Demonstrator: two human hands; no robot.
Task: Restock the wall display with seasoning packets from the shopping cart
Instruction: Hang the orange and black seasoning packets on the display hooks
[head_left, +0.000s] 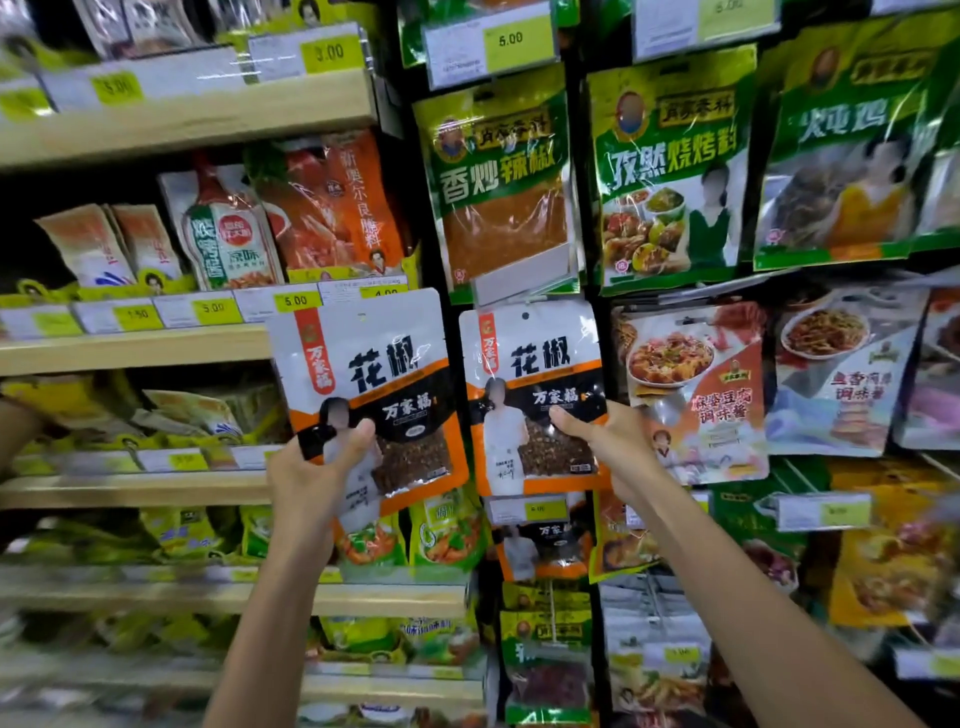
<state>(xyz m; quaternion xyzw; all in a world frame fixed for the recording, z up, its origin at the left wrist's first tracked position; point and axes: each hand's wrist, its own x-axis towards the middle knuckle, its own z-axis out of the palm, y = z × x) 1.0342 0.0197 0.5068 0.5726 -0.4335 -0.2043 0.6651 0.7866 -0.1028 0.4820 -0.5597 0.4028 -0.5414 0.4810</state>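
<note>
Two matching white, black and orange peppercorn packets are held up before the wall display. My left hand (317, 467) grips the lower left corner of the left packet (374, 374), which is held free in front of the wooden shelves. My right hand (608, 441) pinches the lower right of the right packet (530, 384), whose top hole sits at a display hook under a green chili packet (498, 182). Another packet of the same kind (543, 545) hangs below it. The shopping cart is out of view.
Green seasoning packets (670, 171) fill the upper hooks; sauce packets (696, 395) hang to the right. Wooden shelves (156, 348) with yellow price tags hold pouches on the left. Someone's arm (15, 426) shows at the left edge.
</note>
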